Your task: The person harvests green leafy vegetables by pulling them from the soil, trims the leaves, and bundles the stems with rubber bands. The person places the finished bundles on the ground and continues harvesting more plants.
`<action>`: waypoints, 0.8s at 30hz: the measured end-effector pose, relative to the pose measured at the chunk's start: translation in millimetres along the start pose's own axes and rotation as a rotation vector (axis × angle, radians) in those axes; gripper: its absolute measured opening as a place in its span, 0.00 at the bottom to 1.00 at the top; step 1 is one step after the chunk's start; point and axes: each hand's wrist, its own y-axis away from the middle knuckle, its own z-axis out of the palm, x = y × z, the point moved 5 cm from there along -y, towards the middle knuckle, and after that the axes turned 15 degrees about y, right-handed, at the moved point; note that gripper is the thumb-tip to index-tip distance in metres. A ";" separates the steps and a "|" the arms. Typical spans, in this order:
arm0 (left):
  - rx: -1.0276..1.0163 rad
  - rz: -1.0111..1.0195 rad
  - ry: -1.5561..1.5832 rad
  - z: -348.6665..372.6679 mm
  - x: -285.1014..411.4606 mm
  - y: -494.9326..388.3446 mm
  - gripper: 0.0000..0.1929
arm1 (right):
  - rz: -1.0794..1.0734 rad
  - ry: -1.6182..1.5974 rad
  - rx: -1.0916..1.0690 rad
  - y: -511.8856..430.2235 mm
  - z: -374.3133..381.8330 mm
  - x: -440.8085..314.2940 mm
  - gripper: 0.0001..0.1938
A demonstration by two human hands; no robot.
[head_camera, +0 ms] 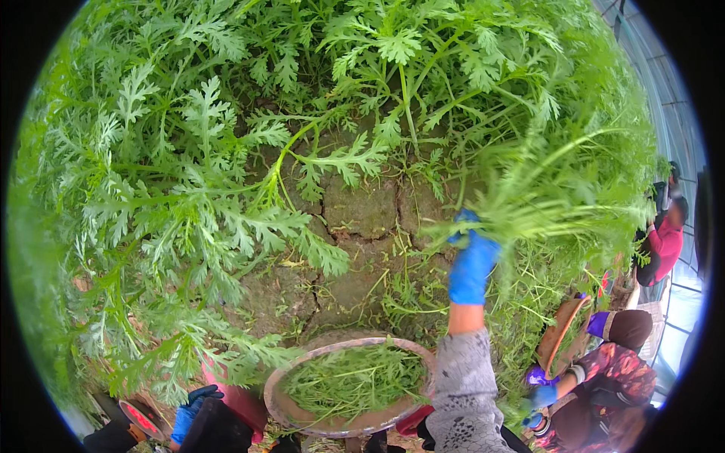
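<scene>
My right hand, in a blue glove below a grey lace-patterned sleeve, grips a bunch of cut leafy greens. The greens fan out to the right and are blurred by motion. Below and left of that hand, an oval basin holds a loose heap of similar greens. At the lower left rim of the view is another blue-gloved hand, partly behind dark cloth. It looks like my left hand, but its arm is cut off, and whether it holds anything is hidden.
Tall lobed-leaf plants stand ahead and to the left around cracked bare soil. At right, a co-worker with blue gloves bends beside another basin. Farther back sits a person in pink, near plastic sheeting.
</scene>
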 end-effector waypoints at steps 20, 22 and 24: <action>0.012 -0.022 0.046 -33.4 -16.2 9.7 0.20 | -0.603 1.116 -0.002 -105.9 147.9 22.6 0.08; -0.015 0.001 0.049 -34.2 -15.4 9.8 0.20 | -0.318 0.967 -0.137 -91.2 125.2 17.4 0.09; 0.009 0.042 0.060 -33.4 -10.5 10.3 0.20 | 0.003 0.540 -0.264 -57.3 87.5 0.6 0.07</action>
